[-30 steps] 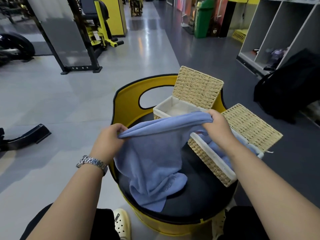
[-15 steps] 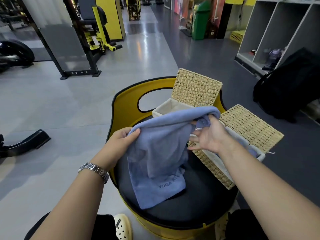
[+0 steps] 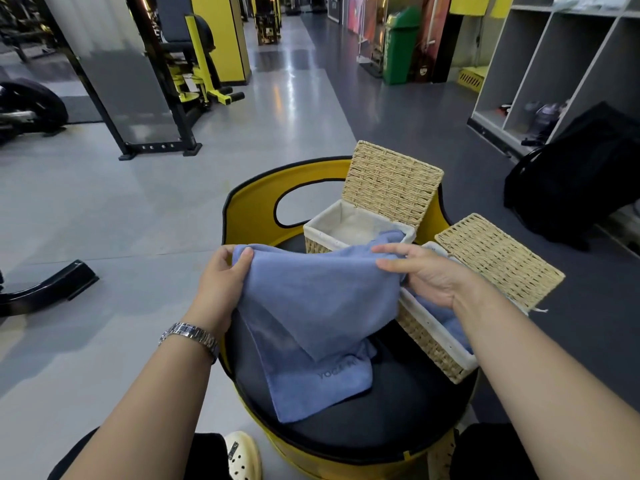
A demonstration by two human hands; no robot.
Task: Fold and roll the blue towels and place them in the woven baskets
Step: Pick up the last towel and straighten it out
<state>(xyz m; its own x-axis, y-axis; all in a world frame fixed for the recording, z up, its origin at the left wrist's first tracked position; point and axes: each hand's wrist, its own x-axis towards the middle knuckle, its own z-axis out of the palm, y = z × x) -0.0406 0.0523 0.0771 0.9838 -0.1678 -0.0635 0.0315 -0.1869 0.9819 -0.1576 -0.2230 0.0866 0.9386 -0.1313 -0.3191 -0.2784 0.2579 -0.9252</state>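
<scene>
My left hand pinches the blue towel at its left top corner; my right hand grips the other end, fingers mostly straight over the edge. The towel's top edge runs left to right between them, the rest hanging onto the stool. Its lower layers overlap, so the fold is probably uneven. The near basket sits under my right wrist.
</scene>
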